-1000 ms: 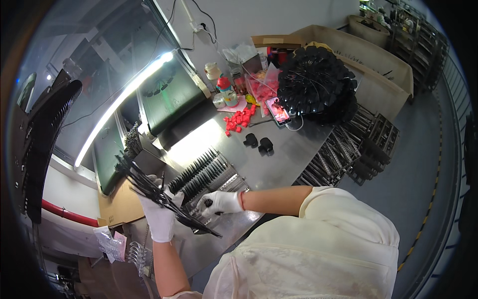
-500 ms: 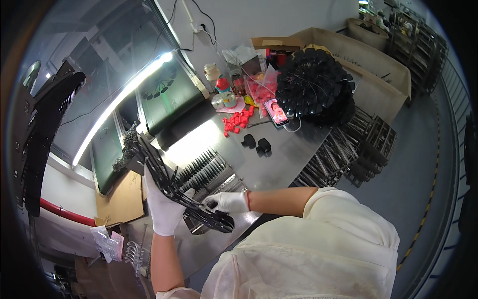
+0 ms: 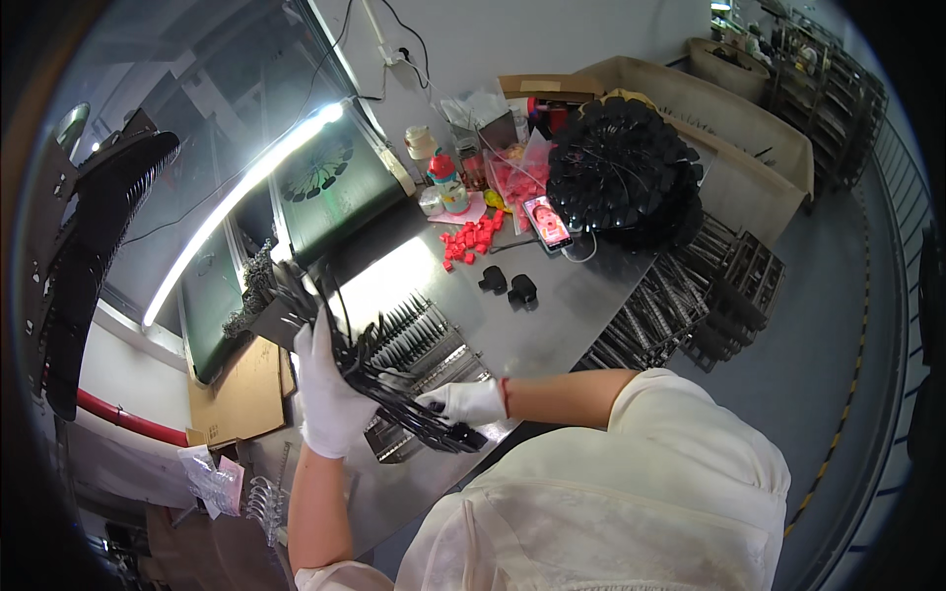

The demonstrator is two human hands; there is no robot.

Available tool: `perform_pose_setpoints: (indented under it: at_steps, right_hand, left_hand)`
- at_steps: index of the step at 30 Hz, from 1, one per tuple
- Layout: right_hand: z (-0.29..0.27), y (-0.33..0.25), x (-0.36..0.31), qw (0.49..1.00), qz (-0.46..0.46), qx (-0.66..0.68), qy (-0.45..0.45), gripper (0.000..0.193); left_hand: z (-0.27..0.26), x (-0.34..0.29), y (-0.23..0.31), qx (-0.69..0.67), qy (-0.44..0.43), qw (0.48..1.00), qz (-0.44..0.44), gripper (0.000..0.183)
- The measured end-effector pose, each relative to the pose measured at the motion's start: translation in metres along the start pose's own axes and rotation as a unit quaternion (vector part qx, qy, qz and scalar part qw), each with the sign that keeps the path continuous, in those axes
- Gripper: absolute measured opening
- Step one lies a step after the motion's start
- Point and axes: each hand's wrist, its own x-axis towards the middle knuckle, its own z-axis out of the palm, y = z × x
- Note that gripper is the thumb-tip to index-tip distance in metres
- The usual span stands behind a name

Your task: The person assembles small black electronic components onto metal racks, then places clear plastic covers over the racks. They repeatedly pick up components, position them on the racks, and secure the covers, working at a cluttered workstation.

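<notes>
A bundle of long, thin black pieces [image 3: 394, 399] slants across the front of me above the metal table [image 3: 483, 335]. Its upper end fans out toward the upper left. My left hand [image 3: 330, 389], in a white glove, is closed around the middle of the bundle, with part of its fingers hidden behind the pieces. In a white glove too, my right hand [image 3: 468, 401] has its fingers closed at the bundle's lower right end; how many pieces it grips is hidden. Just beyond lies a metal rack [image 3: 448, 366] with rows of black pointed pieces [image 3: 406, 330].
Two black caps [image 3: 522, 289], red small parts [image 3: 473, 239], a lit phone [image 3: 547, 222] and bottles [image 3: 445, 182] are farther back. A big round pile of black pieces [image 3: 621, 163] stands at the back right. Metal racks [image 3: 660, 305] are stacked beyond the table's right edge. A green conveyor [image 3: 340, 202] is at left.
My right hand has shifted slightly right, and the bundle's lower end has moved right with it. My left hand has tilted more upright, and the pieces at the upper end have spread apart.
</notes>
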Motion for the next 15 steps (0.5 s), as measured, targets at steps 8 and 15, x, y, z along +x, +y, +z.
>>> perform_pose_setpoints:
  at_steps: [8, 15]
  right_hand:
    - [0.006, -0.003, 0.007, 0.938, -0.223, -0.266, -0.012, 0.026]
    - [-0.014, 0.012, -0.015, 0.997, 0.019, 0.040, -0.063, 0.037]
  left_hand:
    - [0.012, 0.001, 0.012, 0.127, -0.120, 0.980, 0.090, 0.080]
    - [-0.006, 0.010, -0.010, 0.147, -0.072, 0.984, 0.073, 0.087]
